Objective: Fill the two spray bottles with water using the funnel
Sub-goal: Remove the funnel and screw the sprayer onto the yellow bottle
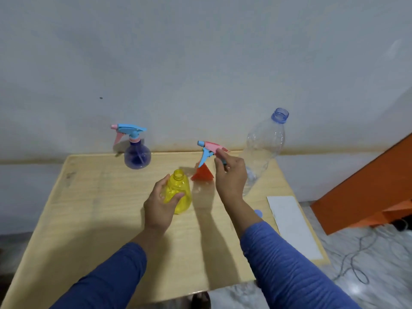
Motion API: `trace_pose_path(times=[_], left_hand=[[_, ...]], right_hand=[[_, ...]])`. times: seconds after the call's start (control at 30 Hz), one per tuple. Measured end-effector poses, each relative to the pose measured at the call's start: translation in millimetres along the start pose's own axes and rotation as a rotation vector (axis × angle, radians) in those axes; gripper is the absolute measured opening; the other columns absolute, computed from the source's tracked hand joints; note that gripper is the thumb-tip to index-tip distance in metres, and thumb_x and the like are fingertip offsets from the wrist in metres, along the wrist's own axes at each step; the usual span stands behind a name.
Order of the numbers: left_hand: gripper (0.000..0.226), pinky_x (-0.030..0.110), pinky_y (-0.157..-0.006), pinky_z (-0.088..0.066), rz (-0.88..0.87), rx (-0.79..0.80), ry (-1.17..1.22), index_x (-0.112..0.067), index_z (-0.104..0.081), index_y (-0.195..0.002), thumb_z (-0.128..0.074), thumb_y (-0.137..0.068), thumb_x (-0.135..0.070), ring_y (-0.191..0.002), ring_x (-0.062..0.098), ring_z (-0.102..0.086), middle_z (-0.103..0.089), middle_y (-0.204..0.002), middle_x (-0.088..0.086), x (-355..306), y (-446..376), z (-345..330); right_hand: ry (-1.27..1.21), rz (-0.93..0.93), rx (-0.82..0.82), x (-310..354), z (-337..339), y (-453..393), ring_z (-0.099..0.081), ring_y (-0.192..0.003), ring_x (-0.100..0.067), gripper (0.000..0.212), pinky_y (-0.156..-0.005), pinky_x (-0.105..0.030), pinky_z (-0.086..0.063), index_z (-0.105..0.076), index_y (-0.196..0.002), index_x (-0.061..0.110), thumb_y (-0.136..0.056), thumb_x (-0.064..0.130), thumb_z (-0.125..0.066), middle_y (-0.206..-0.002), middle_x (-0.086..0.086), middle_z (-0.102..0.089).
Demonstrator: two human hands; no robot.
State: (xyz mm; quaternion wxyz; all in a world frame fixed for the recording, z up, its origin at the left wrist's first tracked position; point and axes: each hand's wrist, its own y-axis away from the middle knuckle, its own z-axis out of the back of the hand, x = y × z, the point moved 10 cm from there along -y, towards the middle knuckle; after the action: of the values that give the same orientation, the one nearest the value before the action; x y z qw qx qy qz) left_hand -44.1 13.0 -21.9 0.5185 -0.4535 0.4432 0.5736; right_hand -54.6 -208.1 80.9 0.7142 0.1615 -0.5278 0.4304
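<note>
A yellow spray bottle (pixel 181 192) stands uncapped in the middle of the wooden table (pixel 93 210), and my left hand (pixel 159 204) grips its side. My right hand (pixel 230 177) holds its pink and blue spray head (pixel 210 150) in the air just right of the bottle's mouth. A red funnel (pixel 202 173) lies mouth-down on the table behind the bottle. A purple spray bottle (pixel 137 156) with a blue and pink head screwed on stands at the far left. A tall clear plastic water bottle (pixel 264 148), uncapped, stands at the right behind my right hand.
A white card (pixel 292 224) lies along the table's right edge, with a small blue cap (pixel 258 212) beside it. An orange piece of furniture (pixel 365 192) stands to the right, with cables (pixel 356 259) on the floor. A wall runs close behind the table.
</note>
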Motion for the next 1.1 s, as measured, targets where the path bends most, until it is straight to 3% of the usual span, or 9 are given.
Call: trace_pose_path(times=[0.07,0.2,0.3,0.43,0.6,0.83,1.1], left_hand=[[0.058,0.018,-0.086,-0.039,0.009,-0.003,0.0,-0.034,-0.051,-0.127,-0.077,-0.075,-0.024,-0.107,0.009,-0.055,-0.059,-0.116,-0.012,-1,1,1],[0.056,0.02,-0.082,-0.037,0.028,-0.003,-0.031,-0.034,-0.052,-0.125,-0.076,-0.075,-0.025,-0.107,0.012,-0.055,-0.058,-0.111,-0.011,-1,2,2],[0.057,0.021,-0.082,-0.037,0.032,-0.002,-0.05,-0.035,-0.051,-0.126,-0.075,-0.076,-0.026,-0.108,0.011,-0.052,-0.058,-0.115,-0.01,-3,3,3],[0.056,0.02,-0.083,-0.038,0.024,-0.004,-0.059,-0.034,-0.051,-0.126,-0.075,-0.076,-0.025,-0.108,0.01,-0.053,-0.057,-0.116,-0.011,-5,4,3],[0.058,0.02,-0.085,-0.038,0.02,-0.011,-0.052,-0.034,-0.051,-0.128,-0.075,-0.076,-0.024,-0.107,0.006,-0.05,-0.058,-0.121,-0.01,-5,5,4],[0.059,0.017,-0.085,-0.036,0.031,-0.016,-0.039,-0.035,-0.05,-0.128,-0.075,-0.076,-0.023,-0.109,0.005,-0.051,-0.059,-0.121,-0.01,-2,3,1],[0.06,0.017,-0.091,-0.038,0.0,-0.028,-0.026,-0.037,-0.051,-0.126,-0.077,-0.074,-0.024,-0.115,0.005,-0.053,-0.061,-0.122,-0.01,3,1,-1]], right_hand=[[-0.102,0.07,-0.056,33,8,-8,-0.058,-0.09,-0.013,0.026,-0.09,-0.029,-0.05,-0.069,-0.11,0.02,-0.086,0.013,-0.064,-0.097,0.001,-0.052],[-0.268,0.096,-0.056,82,14,-16,-0.058,-0.084,-0.001,0.038,-0.078,-0.007,-0.047,-0.062,-0.117,0.028,-0.081,0.015,-0.069,-0.096,0.005,-0.06],[-0.407,0.093,-0.017,106,9,-16,-0.057,-0.086,0.001,0.056,-0.078,-0.007,-0.046,-0.05,-0.129,0.031,-0.08,0.013,-0.07,-0.088,0.012,-0.057],[-0.444,0.16,0.039,125,-2,-16,-0.052,-0.084,-0.003,0.067,-0.074,-0.001,-0.041,-0.041,-0.138,0.036,-0.081,0.014,-0.069,-0.09,-0.002,-0.052],[-0.481,0.149,0.083,128,-13,-17,-0.053,-0.086,-0.006,0.052,-0.073,-0.001,-0.041,-0.052,-0.13,0.034,-0.084,0.014,-0.066,-0.107,-0.012,-0.056],[-0.542,0.136,0.073,137,-14,-22,-0.05,-0.08,-0.004,0.044,-0.075,-0.01,-0.045,-0.056,-0.118,0.04,-0.082,0.017,-0.068,-0.093,-0.002,-0.053],[-0.579,0.116,0.103,116,-31,-14,-0.052,-0.086,-0.009,0.044,-0.07,-0.004,-0.044,-0.057,-0.117,0.032,-0.081,0.011,-0.069,-0.096,-0.006,-0.053]])
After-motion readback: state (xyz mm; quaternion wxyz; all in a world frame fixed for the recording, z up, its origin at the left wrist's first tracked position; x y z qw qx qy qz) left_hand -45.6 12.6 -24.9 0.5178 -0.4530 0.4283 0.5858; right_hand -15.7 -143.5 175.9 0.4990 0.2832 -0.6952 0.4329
